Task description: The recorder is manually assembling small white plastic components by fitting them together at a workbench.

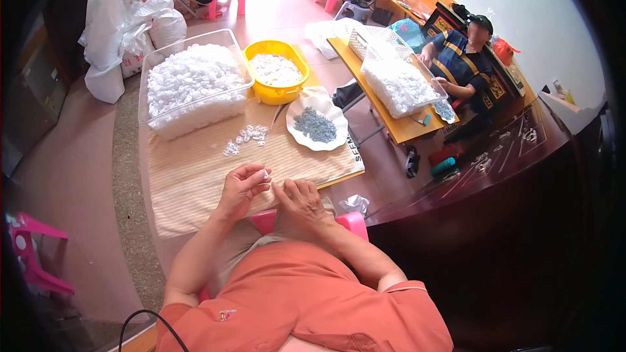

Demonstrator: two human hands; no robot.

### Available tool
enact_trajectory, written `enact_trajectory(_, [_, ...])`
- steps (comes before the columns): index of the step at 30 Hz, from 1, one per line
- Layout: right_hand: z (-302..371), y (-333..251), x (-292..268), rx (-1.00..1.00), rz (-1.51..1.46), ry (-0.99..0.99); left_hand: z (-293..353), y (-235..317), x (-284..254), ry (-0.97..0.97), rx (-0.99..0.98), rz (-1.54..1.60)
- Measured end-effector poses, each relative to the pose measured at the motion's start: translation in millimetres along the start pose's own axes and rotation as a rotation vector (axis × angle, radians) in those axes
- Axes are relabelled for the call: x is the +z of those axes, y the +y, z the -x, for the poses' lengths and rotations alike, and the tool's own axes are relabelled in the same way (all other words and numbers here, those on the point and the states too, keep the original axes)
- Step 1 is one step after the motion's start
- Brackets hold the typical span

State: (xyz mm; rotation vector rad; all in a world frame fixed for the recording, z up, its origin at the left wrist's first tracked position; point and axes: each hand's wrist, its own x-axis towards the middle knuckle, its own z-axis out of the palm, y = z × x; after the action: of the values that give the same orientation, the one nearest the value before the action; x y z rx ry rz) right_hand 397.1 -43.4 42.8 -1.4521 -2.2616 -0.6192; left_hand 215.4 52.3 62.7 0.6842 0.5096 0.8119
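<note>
My left hand (240, 190) is closed in a pinch on a small white plastic piece (265, 174), held just above the striped cloth near the table's front edge. Close beside it on the right is my right hand (302, 202), its fingers curled and the fingertips pointing at the left hand. Whatever those fingertips hold is too small to make out. Beyond my hands lies a loose group of white plastic pieces (244, 138) on the cloth. To their right, a white scalloped plate (297, 138) carries a heap of small grey-blue parts (315, 124).
A large clear bin (150, 109) full of white pieces stands at the table's far left, beside a yellow basin (268, 94) of similar pieces. At right, a co-worker (466, 58) sits at another table with a bin (417, 103). White sacks (107, 32) stand far left.
</note>
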Motion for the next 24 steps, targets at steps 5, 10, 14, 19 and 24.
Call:
enact_trajectory(5, [-6,-4,13,0.014,0.103,0.077,0,-1,-2,-0.003,0.017,0.002])
enact_trajectory(10, [-8,-1,16,-0.006,0.125,0.161,-1,1,-3,0.013,0.023,0.004])
enact_trajectory(14, [-10,2,15,-0.040,0.119,0.195,-1,0,-4,0.038,0.029,0.013])
enact_trajectory(19, [-9,3,18,-0.032,0.070,0.137,-1,0,-4,0.058,0.026,0.005])
enact_trajectory(24, [-13,2,15,-0.035,0.065,0.114,-3,1,-10,0.090,0.057,0.024])
